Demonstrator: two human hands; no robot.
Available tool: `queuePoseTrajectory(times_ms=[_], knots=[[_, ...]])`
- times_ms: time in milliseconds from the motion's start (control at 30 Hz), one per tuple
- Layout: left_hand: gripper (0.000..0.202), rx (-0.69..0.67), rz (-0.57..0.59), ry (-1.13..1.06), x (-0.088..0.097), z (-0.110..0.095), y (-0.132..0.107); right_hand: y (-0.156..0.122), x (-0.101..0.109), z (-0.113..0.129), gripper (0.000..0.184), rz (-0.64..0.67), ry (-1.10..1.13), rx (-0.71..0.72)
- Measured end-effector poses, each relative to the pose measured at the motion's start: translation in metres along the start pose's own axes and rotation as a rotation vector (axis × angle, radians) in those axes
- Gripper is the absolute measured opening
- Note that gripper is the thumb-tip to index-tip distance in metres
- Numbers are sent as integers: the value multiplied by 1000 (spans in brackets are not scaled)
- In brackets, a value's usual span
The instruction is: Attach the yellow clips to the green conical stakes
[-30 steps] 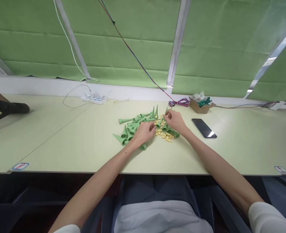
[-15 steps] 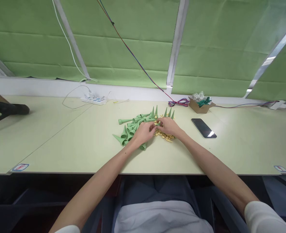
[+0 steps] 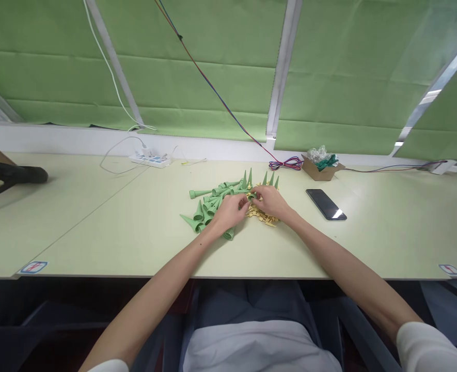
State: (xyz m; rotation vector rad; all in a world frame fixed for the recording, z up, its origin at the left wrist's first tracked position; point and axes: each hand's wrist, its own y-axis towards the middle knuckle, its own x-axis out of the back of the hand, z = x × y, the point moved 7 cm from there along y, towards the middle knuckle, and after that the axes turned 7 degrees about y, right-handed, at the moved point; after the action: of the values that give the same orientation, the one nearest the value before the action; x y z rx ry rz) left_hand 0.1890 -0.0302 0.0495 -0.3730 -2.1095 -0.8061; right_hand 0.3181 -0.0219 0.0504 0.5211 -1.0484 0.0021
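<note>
the left hand is curled, fingertips drawn in; the right hand is half-closed against it. one hollow green plastic-looking cone shows between their fingertips; which hand pinches it, i cannot tell. similar green cones and small yellow pieces lie midway between the pale desk's front and back edges. a second ago the right hand was farther right.

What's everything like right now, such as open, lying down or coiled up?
Left hand, fingers curled, grip unclear
Right hand, fingers bent, grip unclear
Green cones, heaped, some upright
Yellow pieces, loosely spread
Phone, face up, screen dark
Box, open, filled
Red-and-blue wires, partly coiled
Power strip, plugged into
Blinds, down
</note>
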Motion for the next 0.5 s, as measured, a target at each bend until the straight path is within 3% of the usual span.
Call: queuePoseTrajectory(times_ms=[233, 400, 500], knots=[[33, 183, -113, -179, 12, 10, 1, -22, 13, 13, 39, -189, 96, 213], [35, 325, 71, -410, -1, 15, -2, -45, 8, 27, 39, -251, 71, 387], [32, 326, 194, -519, -10, 12, -3, -52, 3, 33, 41, -239, 65, 429]])
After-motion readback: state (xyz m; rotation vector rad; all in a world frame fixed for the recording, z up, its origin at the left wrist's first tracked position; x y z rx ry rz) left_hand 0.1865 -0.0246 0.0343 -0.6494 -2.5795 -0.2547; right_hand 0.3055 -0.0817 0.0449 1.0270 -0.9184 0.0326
